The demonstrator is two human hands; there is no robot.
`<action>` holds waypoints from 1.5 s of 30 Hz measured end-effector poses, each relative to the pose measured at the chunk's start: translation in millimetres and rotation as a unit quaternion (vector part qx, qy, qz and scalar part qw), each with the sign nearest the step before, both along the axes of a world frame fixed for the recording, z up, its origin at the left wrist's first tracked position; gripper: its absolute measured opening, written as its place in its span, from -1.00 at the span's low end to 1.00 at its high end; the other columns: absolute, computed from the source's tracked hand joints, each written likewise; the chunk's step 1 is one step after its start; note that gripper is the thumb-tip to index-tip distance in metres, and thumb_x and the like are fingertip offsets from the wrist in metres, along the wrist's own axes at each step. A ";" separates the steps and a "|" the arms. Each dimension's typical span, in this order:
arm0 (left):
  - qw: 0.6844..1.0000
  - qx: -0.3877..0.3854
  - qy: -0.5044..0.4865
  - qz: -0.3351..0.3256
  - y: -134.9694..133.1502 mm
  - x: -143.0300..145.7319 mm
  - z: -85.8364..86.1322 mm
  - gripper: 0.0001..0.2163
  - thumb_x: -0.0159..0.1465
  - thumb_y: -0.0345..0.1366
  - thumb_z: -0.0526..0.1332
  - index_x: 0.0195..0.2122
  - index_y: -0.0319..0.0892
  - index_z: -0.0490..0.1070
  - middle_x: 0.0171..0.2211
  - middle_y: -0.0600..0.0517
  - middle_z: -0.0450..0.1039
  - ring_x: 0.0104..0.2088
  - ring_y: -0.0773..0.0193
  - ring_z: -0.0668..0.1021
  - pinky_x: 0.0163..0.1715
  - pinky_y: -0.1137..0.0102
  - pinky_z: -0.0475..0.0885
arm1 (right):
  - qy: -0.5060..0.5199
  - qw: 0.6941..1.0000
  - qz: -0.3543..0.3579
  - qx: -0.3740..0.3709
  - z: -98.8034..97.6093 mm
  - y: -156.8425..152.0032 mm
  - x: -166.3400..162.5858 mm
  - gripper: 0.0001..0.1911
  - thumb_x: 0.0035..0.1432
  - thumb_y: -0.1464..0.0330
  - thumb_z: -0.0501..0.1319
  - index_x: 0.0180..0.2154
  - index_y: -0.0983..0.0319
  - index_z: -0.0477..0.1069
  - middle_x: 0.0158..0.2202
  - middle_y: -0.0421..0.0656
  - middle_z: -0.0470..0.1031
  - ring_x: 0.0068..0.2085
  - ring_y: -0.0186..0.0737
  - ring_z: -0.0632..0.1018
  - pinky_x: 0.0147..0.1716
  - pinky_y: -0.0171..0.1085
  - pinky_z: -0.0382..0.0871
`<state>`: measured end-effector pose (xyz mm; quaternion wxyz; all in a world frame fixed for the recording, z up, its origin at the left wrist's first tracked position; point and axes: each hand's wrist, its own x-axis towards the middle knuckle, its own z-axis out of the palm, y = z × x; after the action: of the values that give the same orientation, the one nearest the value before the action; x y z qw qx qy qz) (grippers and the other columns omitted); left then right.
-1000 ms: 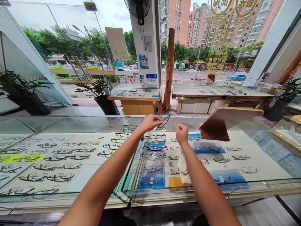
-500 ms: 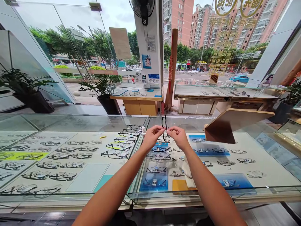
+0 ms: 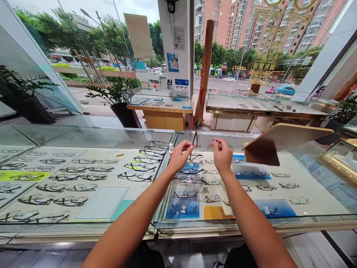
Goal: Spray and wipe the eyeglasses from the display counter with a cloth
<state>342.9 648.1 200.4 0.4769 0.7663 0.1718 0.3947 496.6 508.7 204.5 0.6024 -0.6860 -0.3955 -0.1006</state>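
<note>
Head view: the left hand point(image 3: 181, 154) has thumb and fingers pinched on the glasses point(image 3: 196, 139), raised over the tabletop point(image 3: 195, 227). They are turned edge-on — long axis close to upright — and lie between the two hands, just right of the left hand, which is nearer. The right hand point(image 3: 223, 154), apart from the glasses, pinches a thin piece point(image 3: 212, 139) pointing left toward them; I cannot tell what it is.

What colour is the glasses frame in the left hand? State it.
The glasses frame is black, best seen in the head view.
</note>
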 end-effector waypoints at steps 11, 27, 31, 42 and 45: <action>0.999 0.013 0.020 -0.021 -1.3 -1.3 0.4 -0.73 0.36 -0.02 0.24 -0.21 -0.13 0.49 -0.14 -0.06 0.57 -0.15 0.15 0.56 -0.22 0.36 0.47 | -0.040 0.998 -0.031 0.044 -0.5 0.3 4.1 -0.63 0.39 0.18 0.15 0.10 0.24 0.41 -0.19 -0.09 0.63 -0.39 -0.23 0.51 -0.30 -0.25 0.39; 1.000 -0.011 -0.024 0.004 4.1 -0.2 -4.2 -0.73 0.34 -0.02 0.30 -0.21 -0.14 0.51 -0.19 -0.03 0.54 -0.15 0.17 0.56 -0.17 0.35 0.48 | -0.254 0.952 0.054 -0.160 -6.3 4.4 -15.8 -0.66 0.42 0.34 0.14 0.14 0.16 0.52 -0.13 -0.09 0.61 -0.21 -0.14 0.57 -0.24 -0.24 0.29; 0.998 -0.034 -0.061 0.010 11.3 1.8 -8.0 -0.70 0.31 0.02 0.32 -0.21 -0.13 0.52 -0.20 -0.03 0.54 -0.15 0.18 0.57 -0.09 0.29 0.53 | -0.251 0.953 0.037 -0.168 -5.5 4.4 -11.9 -0.74 0.41 0.34 0.16 0.05 0.19 0.53 -0.13 -0.08 0.61 -0.19 -0.14 0.56 -0.21 -0.21 0.22; 0.971 -0.160 -0.164 0.068 16.0 2.1 -1.6 -0.59 0.17 0.11 0.42 -0.23 -0.15 0.50 -0.22 -0.02 0.56 -0.21 0.23 0.59 -0.08 0.24 0.59 | -0.244 0.936 0.034 -0.251 -10.6 7.0 -4.3 -0.81 0.37 0.24 0.32 -0.28 0.19 0.53 -0.30 -0.12 0.60 -0.24 -0.12 0.47 -0.23 -0.18 0.04; 0.974 -0.144 -0.158 0.069 15.8 2.2 -2.2 -0.60 0.19 0.10 0.41 -0.22 -0.15 0.51 -0.21 -0.03 0.57 -0.20 0.22 0.59 -0.06 0.24 0.58 | -0.246 0.935 0.048 -0.250 -7.8 5.4 -8.5 -0.78 0.34 0.22 0.34 -0.34 0.19 0.53 -0.31 -0.12 0.61 -0.22 -0.10 0.48 -0.18 -0.16 0.09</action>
<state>345.1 663.8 198.2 0.5747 0.6041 0.2015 0.5140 488.1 514.1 196.7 0.2994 -0.7484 -0.5762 -0.1352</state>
